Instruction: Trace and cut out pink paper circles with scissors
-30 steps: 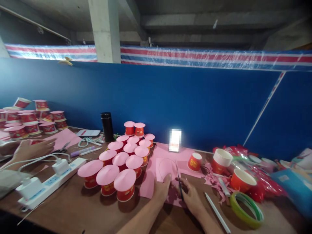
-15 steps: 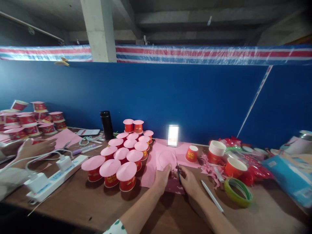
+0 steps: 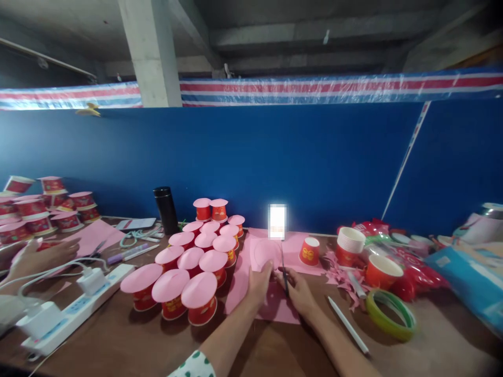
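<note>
In front of me, my left hand (image 3: 260, 281) pinches a sheet of pink paper (image 3: 257, 251) that has a round outline drawn on it. My right hand (image 3: 295, 290) grips a pair of dark scissors (image 3: 285, 277), its blades pointing away from me at the paper's right edge. Larger pink sheets (image 3: 280, 309) lie under both hands. A single upturned red paper cup (image 3: 309, 252) stands just beyond my right hand. To the left, several red cups (image 3: 199, 310) stand upside down with pink paper discs (image 3: 199, 289) on top.
A white pen (image 3: 348, 325), a roll of tape (image 3: 391, 314), pink scraps (image 3: 346, 275) and stacked cups (image 3: 349, 243) lie at right. A power strip (image 3: 78, 309), a black flask (image 3: 165, 210) and a co-worker's hands (image 3: 43, 256) are at left. A blue partition (image 3: 314, 157) stands behind.
The view has shifted slightly, so the cups on the left sit lower and further left. Both hands keep hold of the paper and the scissors, almost in the same place.
</note>
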{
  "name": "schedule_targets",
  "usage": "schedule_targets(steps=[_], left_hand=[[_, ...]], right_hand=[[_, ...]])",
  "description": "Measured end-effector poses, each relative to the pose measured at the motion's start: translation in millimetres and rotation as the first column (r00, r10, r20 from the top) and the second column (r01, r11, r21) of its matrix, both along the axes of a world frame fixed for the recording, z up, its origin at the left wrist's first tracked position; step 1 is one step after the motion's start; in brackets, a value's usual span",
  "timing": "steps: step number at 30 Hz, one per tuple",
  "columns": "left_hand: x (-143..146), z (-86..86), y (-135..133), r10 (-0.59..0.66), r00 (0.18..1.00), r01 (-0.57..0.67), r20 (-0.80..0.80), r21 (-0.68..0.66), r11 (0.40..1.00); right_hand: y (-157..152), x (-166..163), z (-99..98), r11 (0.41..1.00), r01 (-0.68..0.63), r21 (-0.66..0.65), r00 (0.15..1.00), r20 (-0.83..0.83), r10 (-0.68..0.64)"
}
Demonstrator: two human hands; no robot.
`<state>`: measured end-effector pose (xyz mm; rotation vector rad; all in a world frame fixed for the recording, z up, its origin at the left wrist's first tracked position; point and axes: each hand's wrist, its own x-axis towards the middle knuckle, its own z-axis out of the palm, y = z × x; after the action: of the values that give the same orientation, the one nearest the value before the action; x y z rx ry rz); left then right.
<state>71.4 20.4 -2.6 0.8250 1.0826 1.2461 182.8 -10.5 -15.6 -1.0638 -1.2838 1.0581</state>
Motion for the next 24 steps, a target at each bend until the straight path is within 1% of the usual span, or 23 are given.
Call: schedule_targets(steps=[3, 6, 8, 11, 14, 19, 24], left_hand=[[0.6, -9.2, -0.3, -0.032, 0.999, 0.032, 0.002, -0.015, 0.999], [-0.5, -15.0, 1.0, -0.043, 0.999, 0.043, 0.027, -0.029, 0.999], [-1.0, -16.8, 1.8, -0.037, 0.999, 0.036, -0.018, -0.087, 0.996], [-0.9, -18.1, 1.3, -0.037, 0.993, 0.017, -0.112, -0.174, 0.985], [-0.1, -19.9, -0.2, -0.055, 0.990, 0.032, -0.131, -0.171, 0.985], [1.8, -24.3, -2.1, -0.049, 0.991, 0.026, -0.127, -0.178, 0.984], [2.0, -23.1, -3.8, -0.048, 0.991, 0.028, -0.127, -0.154, 0.988]], right_hand=[[-1.4, 0.4, -6.2, 1.000, -0.001, 0.017, 1.000, 0.016, 0.000], [-2.7, 0.7, -4.5, 1.000, -0.027, 0.015, 0.999, 0.018, 0.027], [-2.9, 0.9, -1.2, 0.999, -0.049, 0.010, 0.998, 0.025, 0.049], [-2.6, 1.6, 3.1, 0.998, -0.046, -0.033, 0.998, 0.039, 0.047], [-2.8, 2.2, 5.3, 0.999, -0.009, -0.052, 0.999, 0.045, 0.012], [-3.8, 1.3, 5.6, 1.000, 0.028, -0.010, 0.995, 0.100, -0.027], [-2.9, 1.5, 0.2, 0.999, 0.033, -0.018, 0.997, 0.068, -0.032]])
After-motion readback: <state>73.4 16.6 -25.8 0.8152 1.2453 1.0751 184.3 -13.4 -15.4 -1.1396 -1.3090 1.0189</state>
